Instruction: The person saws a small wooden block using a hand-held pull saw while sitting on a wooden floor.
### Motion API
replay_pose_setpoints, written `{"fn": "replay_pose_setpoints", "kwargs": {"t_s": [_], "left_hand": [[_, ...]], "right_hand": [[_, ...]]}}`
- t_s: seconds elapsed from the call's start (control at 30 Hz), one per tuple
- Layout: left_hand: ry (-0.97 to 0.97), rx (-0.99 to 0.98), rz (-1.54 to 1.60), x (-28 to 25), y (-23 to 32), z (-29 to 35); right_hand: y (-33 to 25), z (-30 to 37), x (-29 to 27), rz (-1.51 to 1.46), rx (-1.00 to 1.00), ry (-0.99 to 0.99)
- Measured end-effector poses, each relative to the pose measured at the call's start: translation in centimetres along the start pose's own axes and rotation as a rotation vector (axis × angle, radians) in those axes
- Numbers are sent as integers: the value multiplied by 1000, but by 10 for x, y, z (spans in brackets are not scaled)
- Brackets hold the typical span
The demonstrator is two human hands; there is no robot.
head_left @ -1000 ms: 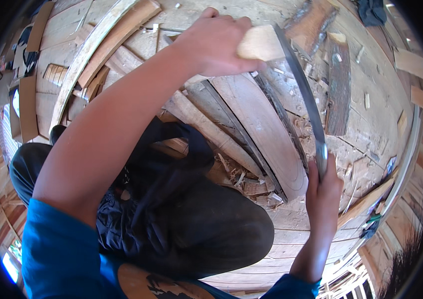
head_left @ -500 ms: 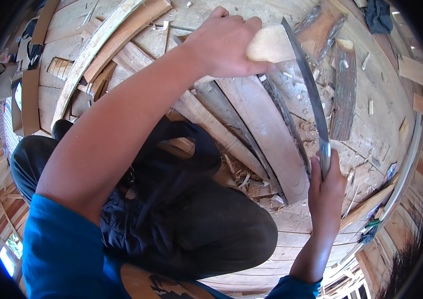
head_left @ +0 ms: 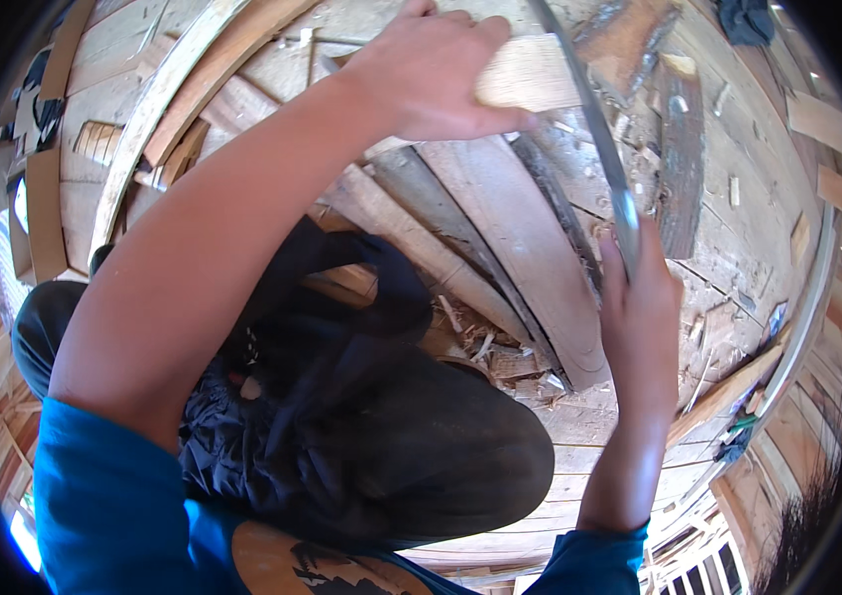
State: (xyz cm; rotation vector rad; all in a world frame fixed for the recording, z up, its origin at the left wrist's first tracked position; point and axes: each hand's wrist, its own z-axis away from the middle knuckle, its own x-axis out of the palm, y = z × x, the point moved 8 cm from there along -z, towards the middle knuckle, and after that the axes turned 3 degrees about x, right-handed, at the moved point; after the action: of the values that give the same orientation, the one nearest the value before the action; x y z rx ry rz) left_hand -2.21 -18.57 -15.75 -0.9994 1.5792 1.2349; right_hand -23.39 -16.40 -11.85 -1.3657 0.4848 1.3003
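Observation:
My left hand (head_left: pixel 431 74) is closed around a pale block of wood (head_left: pixel 530 74), with the thumb along its near side and the rest of the fingers over the top. A long, slightly curved machete (head_left: pixel 594 124) is in my right hand (head_left: pixel 642 273), its grip mostly hidden by my fingers. The blade reaches up past the right end of the block, right against it or just in front; I cannot tell whether they touch. Below the block lies a wide grey-brown plank (head_left: pixel 515 243) among other narrow boards. Wood chips (head_left: pixel 500 357) are scattered by the plank's near end.
Bark-edged slabs (head_left: pixel 680 159) lie to the right on the plank floor. Long curved boards (head_left: pixel 173 109) stretch across the upper left. A cardboard box (head_left: pixel 44 213) stands at the far left. My bent leg in dark trousers (head_left: pixel 421 446) fills the lower middle.
My right hand has moved up and away from me with the machete, its blade now higher along the block's end. My left hand still grips the block; the whole view has shifted slightly.

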Motion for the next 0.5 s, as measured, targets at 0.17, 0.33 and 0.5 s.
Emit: {"fn": "replay_pose_setpoints", "kwargs": {"t_s": [0.17,0.33,0.5], "left_hand": [[-96,10,11,2,6,-2],[-240,-33,23,2,12,-4],[-402,-84,152,-17,14,-9]], "right_hand": [[6,3,5,-50,70,-38],[10,20,1,-58,107,-17],[-2,-20,9,-12,102,-54]]}}
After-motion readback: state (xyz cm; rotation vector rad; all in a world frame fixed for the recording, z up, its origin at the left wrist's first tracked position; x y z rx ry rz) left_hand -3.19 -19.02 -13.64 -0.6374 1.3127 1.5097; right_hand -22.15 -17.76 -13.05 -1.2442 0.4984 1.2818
